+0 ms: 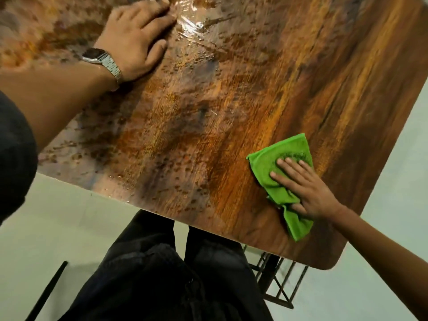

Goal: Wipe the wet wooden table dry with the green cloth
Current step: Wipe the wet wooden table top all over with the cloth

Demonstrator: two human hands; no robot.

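Observation:
A brown wooden table point(231, 107) fills most of the view. Water drops and a shiny puddle cover its left and far part; the right strip looks dry. A crumpled green cloth point(278, 172) lies near the table's near right corner. My right hand point(305, 191) presses flat on the cloth, fingers spread, thumb tucked into a fold. My left hand point(136, 40), with a metal watch point(102, 60) on its wrist, rests palm down on the wet far left part of the table and holds nothing.
The table's near edge runs diagonally above my dark trousers point(162, 274). A dark metal table frame point(278, 281) shows below the near right corner. A thin black rod point(46, 290) stands on the pale floor at lower left.

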